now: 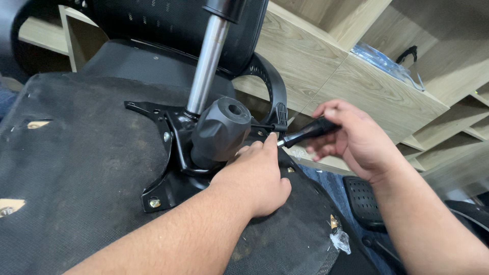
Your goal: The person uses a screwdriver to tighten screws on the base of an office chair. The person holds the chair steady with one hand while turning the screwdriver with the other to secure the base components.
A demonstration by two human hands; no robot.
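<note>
View from a head-worn camera looking down at an office chair turned upside down, its seat underside (76,168) facing up and covered in dark, dusty fabric. A black metal plate (168,173) is bolted to the middle of that underside; one brass-coloured bolt (154,202) shows at its near corner and another bolt (166,136) higher on the left arm of the plate. A shiny gas cylinder (206,66) rises from the plate toward the top of the frame, and a rounded black plastic knob (221,133) sits just beside its base.

The left hand (254,178) lies on the far right part of the plate, palm down, fingers curled narrowly against the knob's right side, with the fingertips meeting the tip of the tool. It seems to be steadying the tip or a fastener there; the fastener itself is hidden under the fingers.

The right hand (351,137) is closed around the black handle of a screwdriver (305,133), held nearly level and pointing left, so the short metal tip reaches the plate's far edge right at the left fingertips. The low angle seems forced by the knob and the curved black armrest (270,86) crowding that spot.

Behind the chair stand pale wooden shelves (356,91), with a clear plastic bag (382,61) in one compartment. A scrap of clear plastic (340,239) clings to the seat's near right edge.
</note>
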